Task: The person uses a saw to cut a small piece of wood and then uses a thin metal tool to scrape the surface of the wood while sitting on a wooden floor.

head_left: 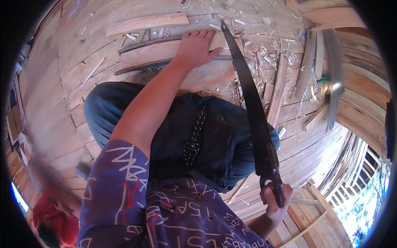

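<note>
My left hand point(197, 47) grips a pale wooden board point(151, 52) lying on the floor ahead of me, fingers over its far edge and thumb spread toward the right. A dark strip runs along the board's near side. My right hand point(275, 202), low on the right, is closed round the handle of a handsaw point(253, 99). The saw's long dark blade stretches away from me past my right knee. Its narrow tip is at the board's right end; whether the teeth touch the wood I cannot tell.
Wood shavings point(264, 53) and offcuts litter the plank floor. A loose board point(147, 24) lies beyond the held one. Stacked curved planks point(364, 78) stand at the right, near narrow strips point(279, 91). Another person in a red shirt point(58, 217) is at the lower left.
</note>
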`<state>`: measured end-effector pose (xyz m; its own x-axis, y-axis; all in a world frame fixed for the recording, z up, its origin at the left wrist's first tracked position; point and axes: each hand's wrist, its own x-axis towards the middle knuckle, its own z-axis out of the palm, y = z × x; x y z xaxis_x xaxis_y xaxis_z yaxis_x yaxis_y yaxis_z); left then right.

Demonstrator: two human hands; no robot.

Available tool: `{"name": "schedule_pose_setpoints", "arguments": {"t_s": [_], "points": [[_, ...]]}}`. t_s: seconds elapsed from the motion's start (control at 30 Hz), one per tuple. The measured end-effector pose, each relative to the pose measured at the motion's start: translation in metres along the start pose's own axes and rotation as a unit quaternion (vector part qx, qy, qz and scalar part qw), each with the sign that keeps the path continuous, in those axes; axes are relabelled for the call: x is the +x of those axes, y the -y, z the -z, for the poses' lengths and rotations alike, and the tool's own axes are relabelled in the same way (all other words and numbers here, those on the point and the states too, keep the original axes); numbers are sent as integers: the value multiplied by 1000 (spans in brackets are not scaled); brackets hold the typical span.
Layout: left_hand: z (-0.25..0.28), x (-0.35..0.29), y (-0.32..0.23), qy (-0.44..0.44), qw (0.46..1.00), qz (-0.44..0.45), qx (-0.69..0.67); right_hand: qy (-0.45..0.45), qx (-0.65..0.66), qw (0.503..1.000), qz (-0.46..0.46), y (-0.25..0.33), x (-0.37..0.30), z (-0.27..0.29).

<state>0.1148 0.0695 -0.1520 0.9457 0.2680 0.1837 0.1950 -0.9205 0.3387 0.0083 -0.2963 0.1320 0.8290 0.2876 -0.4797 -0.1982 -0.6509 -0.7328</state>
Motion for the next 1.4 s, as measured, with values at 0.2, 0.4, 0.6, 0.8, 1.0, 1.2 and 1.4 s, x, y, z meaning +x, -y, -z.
{"name": "schedule_pose_setpoints", "arguments": {"t_s": [0.2, 0.4, 0.6, 0.8, 1.0, 1.2, 1.4], "points": [[-2, 1, 6, -24, 999, -4, -21, -57, 8, 998, 5, -2, -6, 9], [-4, 4, 4, -14, 1000, 20, -12, -12, -51, 998, 25, 9, 9, 16], [2, 0, -1, 1, 1000, -1, -4, -10, -49, 998, 22, 14, -11, 18], [-4, 1, 6, -6, 1000, 7, -27, 19, -28, 999, 14, 13, 56, -42], [0, 4, -1, 8, 1000, 12, -7, -20, -11, 1000, 21, -3, -7, -1], [-3, 0, 6, -21, 999, 8, -26, -29, -14, 999, -5, 5, -1, -1], [-3, 5, 5, -22, 999, 26, -28, 1, -32, 999, 12, 15, 17, 6]]}}
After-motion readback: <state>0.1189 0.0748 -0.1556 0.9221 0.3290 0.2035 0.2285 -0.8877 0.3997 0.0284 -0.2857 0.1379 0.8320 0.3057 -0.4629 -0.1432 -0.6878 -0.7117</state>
